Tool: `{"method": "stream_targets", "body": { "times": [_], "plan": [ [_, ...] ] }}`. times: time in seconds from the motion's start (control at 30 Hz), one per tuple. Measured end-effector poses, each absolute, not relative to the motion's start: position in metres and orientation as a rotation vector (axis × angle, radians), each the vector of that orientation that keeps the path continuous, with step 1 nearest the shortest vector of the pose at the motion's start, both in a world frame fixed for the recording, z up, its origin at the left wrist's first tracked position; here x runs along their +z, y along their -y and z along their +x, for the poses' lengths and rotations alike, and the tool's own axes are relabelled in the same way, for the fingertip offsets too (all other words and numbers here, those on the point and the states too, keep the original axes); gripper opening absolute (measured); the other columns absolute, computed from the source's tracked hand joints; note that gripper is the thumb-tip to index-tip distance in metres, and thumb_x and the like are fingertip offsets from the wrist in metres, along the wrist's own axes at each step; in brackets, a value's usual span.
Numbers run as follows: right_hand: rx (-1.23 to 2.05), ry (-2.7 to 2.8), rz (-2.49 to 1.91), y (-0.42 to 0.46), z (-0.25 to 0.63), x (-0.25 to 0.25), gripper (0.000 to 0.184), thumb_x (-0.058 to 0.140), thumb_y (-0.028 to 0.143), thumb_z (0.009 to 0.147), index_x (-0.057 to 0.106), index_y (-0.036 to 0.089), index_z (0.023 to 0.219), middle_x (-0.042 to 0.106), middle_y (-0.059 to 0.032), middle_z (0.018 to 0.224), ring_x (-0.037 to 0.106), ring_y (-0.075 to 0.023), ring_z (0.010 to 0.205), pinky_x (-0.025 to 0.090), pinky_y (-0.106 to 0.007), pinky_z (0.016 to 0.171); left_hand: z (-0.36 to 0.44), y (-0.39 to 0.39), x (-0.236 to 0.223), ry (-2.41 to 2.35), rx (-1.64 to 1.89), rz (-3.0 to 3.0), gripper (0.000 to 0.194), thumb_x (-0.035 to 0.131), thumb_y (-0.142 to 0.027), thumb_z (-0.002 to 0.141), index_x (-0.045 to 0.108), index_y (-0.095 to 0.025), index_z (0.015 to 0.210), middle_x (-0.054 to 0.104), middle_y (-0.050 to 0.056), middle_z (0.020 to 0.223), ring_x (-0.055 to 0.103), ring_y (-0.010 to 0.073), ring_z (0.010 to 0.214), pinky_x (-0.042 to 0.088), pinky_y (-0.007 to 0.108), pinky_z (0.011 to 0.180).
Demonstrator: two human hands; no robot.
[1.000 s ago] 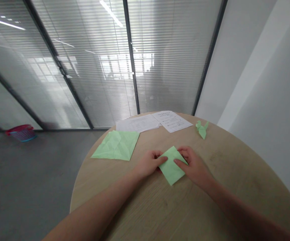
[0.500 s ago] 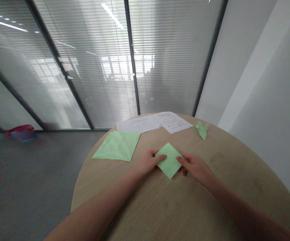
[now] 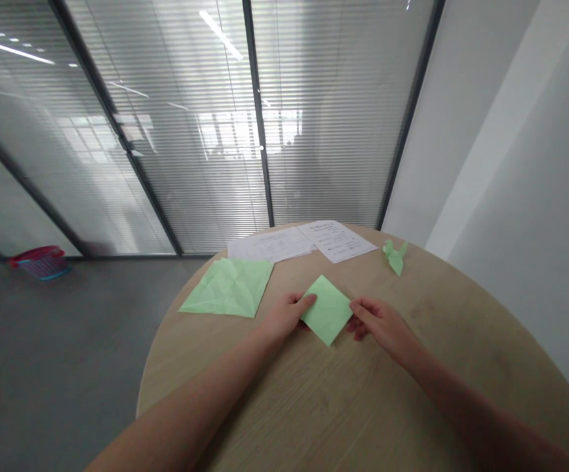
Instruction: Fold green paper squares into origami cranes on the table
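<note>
A small folded green paper square [image 3: 327, 309] lies as a diamond on the round wooden table [image 3: 412, 393]. My left hand [image 3: 284, 316] pinches its left corner, thumb on top. My right hand [image 3: 380, 323] pinches its right corner with curled fingers. Both hands rest on the tabletop on either side of the paper.
A larger creased green sheet [image 3: 228, 294] lies flat to the left. White printed sheets [image 3: 304, 241] sit at the table's far edge. A small folded green paper figure [image 3: 394, 254] stands at the far right. A red basket [image 3: 41, 261] is on the grey floor by the glass wall.
The folded green square has shifted slightly away from me and turned. My fingers have slid off its top surface out to its left and right corners.
</note>
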State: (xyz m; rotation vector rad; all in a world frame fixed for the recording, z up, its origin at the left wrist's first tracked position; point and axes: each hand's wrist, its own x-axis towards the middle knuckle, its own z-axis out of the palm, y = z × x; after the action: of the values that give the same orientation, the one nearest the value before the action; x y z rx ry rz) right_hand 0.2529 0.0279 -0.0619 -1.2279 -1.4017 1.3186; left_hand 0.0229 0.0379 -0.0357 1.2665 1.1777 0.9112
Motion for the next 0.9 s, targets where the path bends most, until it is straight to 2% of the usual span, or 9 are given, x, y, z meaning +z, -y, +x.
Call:
{"method": "stream_targets", "body": {
  "times": [0.2, 0.43, 0.63, 0.8, 0.9],
  "plan": [
    [1.381, 1.383, -1.181, -0.0273, 0.2533, -0.0600, 0.038, 0.073, 0.057, 0.078, 0.068, 0.019, 0.085, 0.073, -0.0041, 0.072, 0.069, -0.0180, 0.065, 0.055, -0.028, 0.056, 0.0204, -0.0403, -0.0403, -1.132, 0.953, 1.254, 0.046, 0.074, -0.060, 0.080, 0.074, -0.014, 0.077, 0.069, 0.005, 0.070, 0.058, 0.0165, 0.063, 0.045, 0.029, 0.061],
    [1.392, 1.393, -1.192, -0.0272, 0.2545, -0.0597, 0.028, 0.068, 0.042, 0.080, 0.074, 0.018, 0.093, 0.076, -0.0063, 0.079, 0.072, -0.0191, 0.072, 0.056, -0.027, 0.058, 0.0188, -0.0430, -0.0406, -1.157, 1.014, 1.263, 0.044, 0.077, -0.059, 0.076, 0.070, -0.016, 0.076, 0.064, 0.001, 0.068, 0.055, 0.0141, 0.061, 0.041, 0.027, 0.060],
    [1.385, 1.373, -1.183, -0.0278, 0.2548, -0.0615, 0.027, 0.065, 0.037, 0.082, 0.075, 0.018, 0.097, 0.077, -0.0093, 0.090, 0.073, -0.0203, 0.077, 0.058, -0.029, 0.059, 0.0195, -0.0434, -0.0385, -1.162, 1.041, 1.266, 0.041, 0.076, -0.057, 0.077, 0.071, -0.016, 0.077, 0.063, 0.001, 0.068, 0.054, 0.0140, 0.061, 0.042, 0.026, 0.059],
    [1.362, 1.275, -1.186, -0.0284, 0.2552, -0.0637, 0.031, 0.064, 0.044, 0.089, 0.074, 0.017, 0.101, 0.075, -0.0104, 0.085, 0.073, -0.0228, 0.075, 0.060, -0.031, 0.058, 0.0190, -0.0416, -0.0364, -1.205, 1.000, 1.336, 0.040, 0.073, -0.056, 0.080, 0.071, -0.017, 0.075, 0.062, 0.000, 0.065, 0.055, 0.0142, 0.059, 0.042, 0.026, 0.057],
    [1.339, 1.347, -1.217, -0.0296, 0.2542, -0.0654, 0.032, 0.066, 0.049, 0.089, 0.074, 0.018, 0.094, 0.075, -0.0091, 0.082, 0.073, -0.0217, 0.073, 0.059, -0.029, 0.056, 0.0187, -0.0409, -0.0360, -1.199, 0.975, 1.353, 0.040, 0.072, -0.056, 0.082, 0.072, -0.016, 0.078, 0.063, 0.000, 0.066, 0.056, 0.0147, 0.060, 0.044, 0.026, 0.057]
  ]
}}
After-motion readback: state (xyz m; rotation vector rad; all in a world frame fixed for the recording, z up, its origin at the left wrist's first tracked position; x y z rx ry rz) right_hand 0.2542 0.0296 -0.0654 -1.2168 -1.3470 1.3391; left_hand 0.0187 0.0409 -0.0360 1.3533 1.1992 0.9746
